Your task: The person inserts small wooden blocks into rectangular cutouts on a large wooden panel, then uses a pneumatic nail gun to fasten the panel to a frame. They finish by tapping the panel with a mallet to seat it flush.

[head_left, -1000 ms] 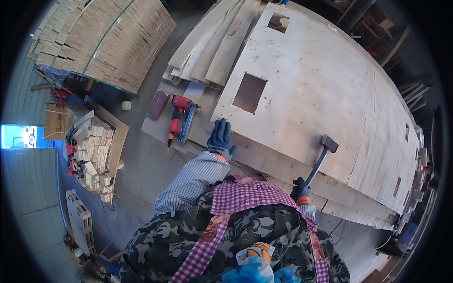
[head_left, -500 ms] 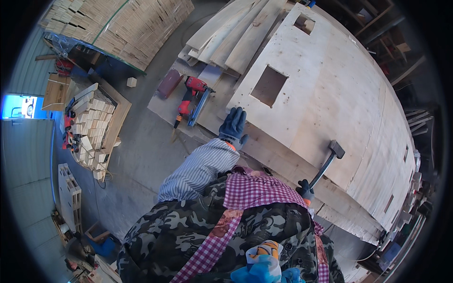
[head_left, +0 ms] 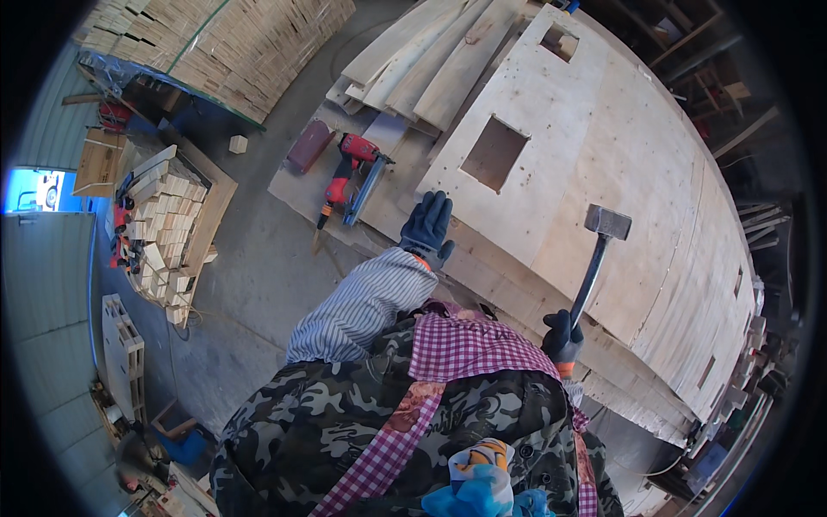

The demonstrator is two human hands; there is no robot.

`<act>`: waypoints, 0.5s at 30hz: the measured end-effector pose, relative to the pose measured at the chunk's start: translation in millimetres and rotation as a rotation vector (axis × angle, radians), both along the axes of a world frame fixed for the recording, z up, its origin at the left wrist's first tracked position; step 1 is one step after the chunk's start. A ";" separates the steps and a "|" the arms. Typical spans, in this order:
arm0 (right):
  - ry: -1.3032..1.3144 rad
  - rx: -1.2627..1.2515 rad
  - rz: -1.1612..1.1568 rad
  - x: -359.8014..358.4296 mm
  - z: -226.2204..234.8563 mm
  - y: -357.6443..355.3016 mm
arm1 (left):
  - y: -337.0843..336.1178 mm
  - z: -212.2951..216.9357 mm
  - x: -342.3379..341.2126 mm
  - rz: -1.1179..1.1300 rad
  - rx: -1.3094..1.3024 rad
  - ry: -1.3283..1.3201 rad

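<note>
Over the near left edge of a large plywood panel, my left hand in a dark blue glove lies flat with its fingers stretched out. It is just below a square cut-out in the panel and holds nothing. My right hand, gloved too, grips the handle of a sledgehammer. The block-shaped steel head is raised above the panel, with the handle slanting up and to the right from my fist. More layers of board show under the panel's near edge.
A red nail gun and a dark red box lie on a board left of the panel. Loose planks are stacked behind them. Further left stand a crate of wood blocks, a wrapped lumber stack and a pallet.
My right hand has lifted the sledgehammer slightly, and its head has turned more upright with its face toward me. My left hand has stayed almost in place at the panel edge.
</note>
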State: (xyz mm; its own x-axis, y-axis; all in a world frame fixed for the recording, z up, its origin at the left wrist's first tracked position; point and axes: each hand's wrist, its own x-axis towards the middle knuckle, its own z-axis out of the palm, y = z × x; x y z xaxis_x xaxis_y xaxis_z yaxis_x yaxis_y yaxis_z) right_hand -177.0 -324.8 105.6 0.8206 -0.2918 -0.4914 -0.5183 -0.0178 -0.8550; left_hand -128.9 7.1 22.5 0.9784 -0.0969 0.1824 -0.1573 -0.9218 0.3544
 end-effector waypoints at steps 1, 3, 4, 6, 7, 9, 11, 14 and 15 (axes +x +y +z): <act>0.042 0.019 0.057 4.8 -5.1 3.8 | 0.6 -0.3 0.2 -0.001 -0.005 -0.009; 0.141 0.044 0.135 11.0 -18.6 13.6 | 1.9 -0.7 0.5 0.002 -0.018 -0.017; 0.179 -0.008 0.253 11.3 -26.3 19.7 | 2.6 -0.8 0.9 0.000 -0.024 -0.018; 0.287 0.145 0.220 9.7 -40.9 31.5 | 4.0 -0.1 1.7 -0.005 -0.023 -0.007; 0.366 0.145 0.220 8.3 -45.8 34.6 | 4.2 0.8 1.8 -0.004 -0.015 0.006; 0.303 0.115 0.181 3.6 -51.7 37.4 | 5.0 3.2 2.4 -0.001 -0.019 0.009; 0.270 -0.048 0.114 -2.5 -51.7 32.8 | 5.8 6.3 3.9 -0.003 -0.051 0.000; 0.236 -0.067 0.223 -18.9 -43.1 12.7 | 6.5 11.0 5.8 -0.012 -0.112 -0.017; 0.240 -0.188 0.310 -27.9 -37.3 2.3 | 7.8 12.0 6.9 -0.014 -0.094 -0.038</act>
State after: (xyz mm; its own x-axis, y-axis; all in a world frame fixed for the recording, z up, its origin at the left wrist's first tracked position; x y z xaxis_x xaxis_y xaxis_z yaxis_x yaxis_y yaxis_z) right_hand -204.9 -322.5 68.4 0.7526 -0.1526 -0.6405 -0.6475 -0.3477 -0.6781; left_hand -122.0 14.8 34.5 0.9694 -0.0911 0.2281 -0.1847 -0.8825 0.4325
